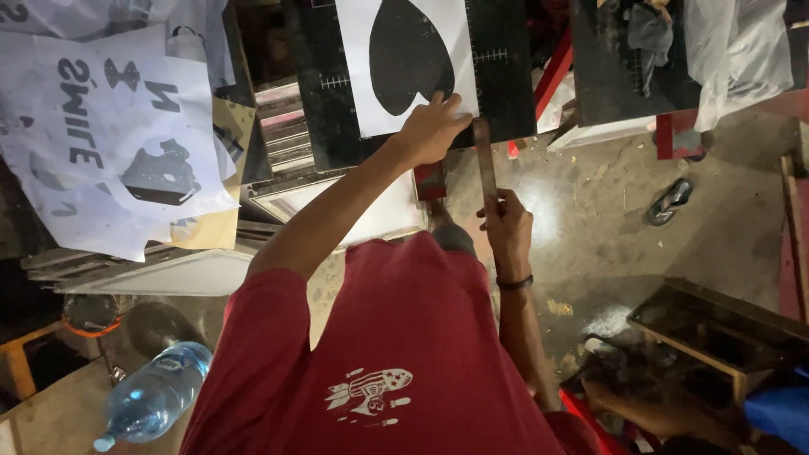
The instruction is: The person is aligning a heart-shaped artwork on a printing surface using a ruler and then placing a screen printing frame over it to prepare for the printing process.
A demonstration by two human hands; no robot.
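While left hand (pixel 431 128) presses smooth white paper (pixel 406 63), right hand (pixel 508 226) fingers clench flat ruler (pixel 485 160).

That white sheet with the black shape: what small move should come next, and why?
Probably lay the ruler along the white sheet's right edge. The left hand presses its lower corner onto the black board, and the right hand holds the ruler beside it.

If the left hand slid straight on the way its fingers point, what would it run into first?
The left hand already rests on the lower right corner of the white sheet. Going on up the picture, it would likely cross the sheet's black spade-like shape; depth is hard to judge.
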